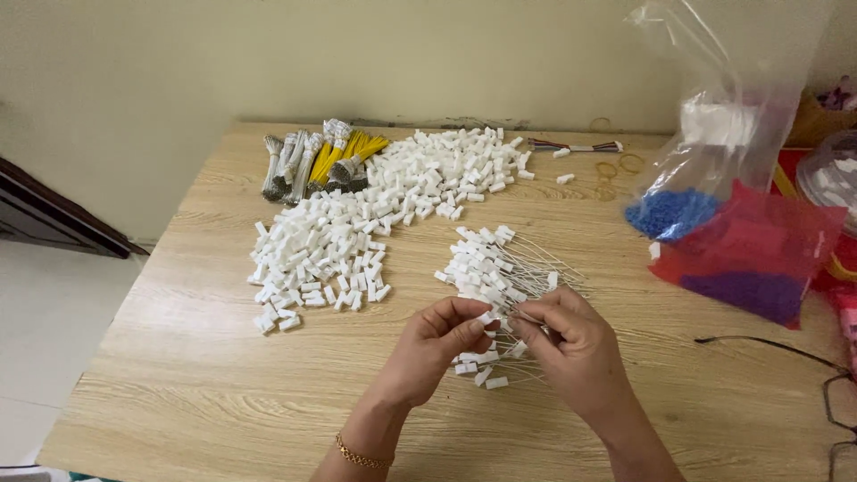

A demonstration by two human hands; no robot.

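Observation:
My left hand pinches a small white plastic connector between thumb and fingers. My right hand is closed on a thin white wire whose end meets that connector. Both hands hover over a heap of white connectors with thin wires attached on the wooden table. A large spread of loose white connectors lies to the upper left of my hands.
Bundles of white and yellow wires lie at the back left. Clear plastic bags with blue, red and purple pieces stand at the right. Rubber bands and a short wire harness lie behind. Eyeglasses rest at the right edge.

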